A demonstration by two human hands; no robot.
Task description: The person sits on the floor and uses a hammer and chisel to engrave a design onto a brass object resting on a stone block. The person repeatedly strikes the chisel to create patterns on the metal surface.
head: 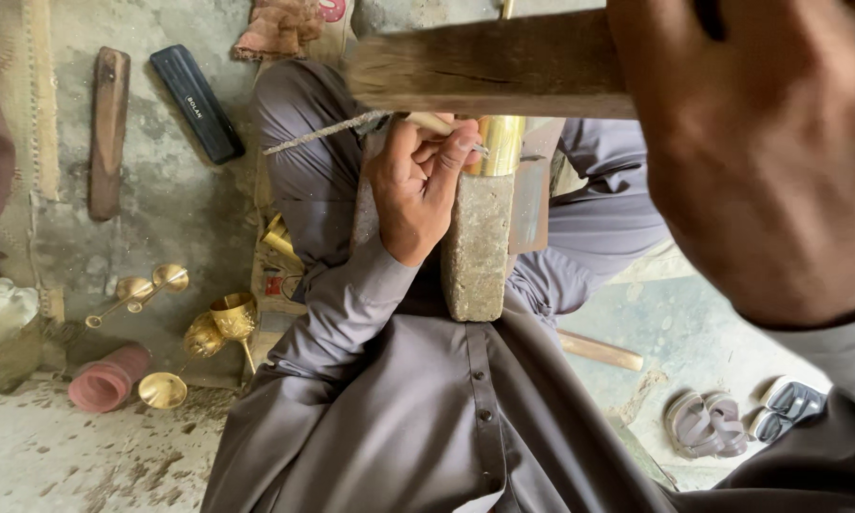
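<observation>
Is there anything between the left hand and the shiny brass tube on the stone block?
Nothing visible: the left hand already touches the shiny brass tube standing on the grey stone block.

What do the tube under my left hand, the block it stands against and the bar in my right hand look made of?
The tube looks like polished brass: bright yellow with a mirror-like sheen. The block looks like rough stone or concrete: grey, pitted and matte. The bar in the right hand looks like bare, weathered wood, with grain and cracks. The left hand holds a thin tool against the tube.
</observation>
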